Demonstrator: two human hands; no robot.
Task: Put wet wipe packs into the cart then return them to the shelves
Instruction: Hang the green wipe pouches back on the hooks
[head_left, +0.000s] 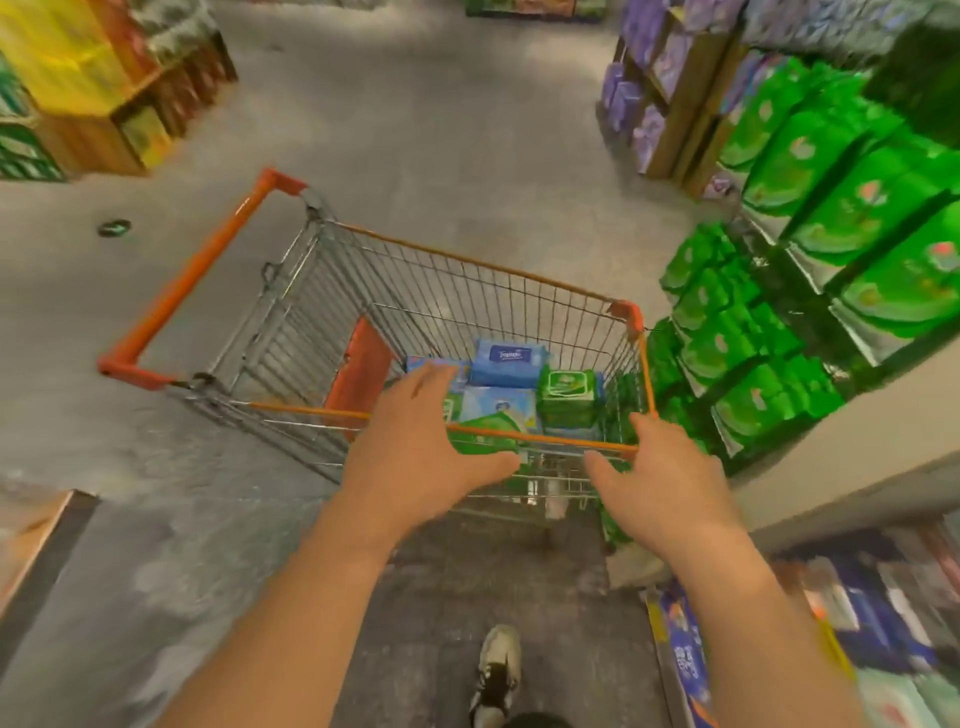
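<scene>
Bare-skinned and spread, my left hand (415, 441) and right hand (657, 480) reach over the near orange rim of the shopping cart (218, 270); both grips are apart, fingers straight, clamped on nothing. Between them, just under the rim, lies a green wet wipe pack (485, 434), and my left fingertips hover above the heap behind it. Further in sit a pale blue pack (501, 408), a green-labelled pack (566, 397) and a blue pack (509, 361) resting on top of the others.

I judge the loading half is done, since the packs sit together in the basket's bottom, and I am starting the return. Next I need to close both hands around the nearest green pack, lift it clear of the wire rim, and swing right to the shelves (810, 415), where matching green packs (769, 400) stand in rows just beside the cart. Blur hides the exact gap to fill.
</scene>
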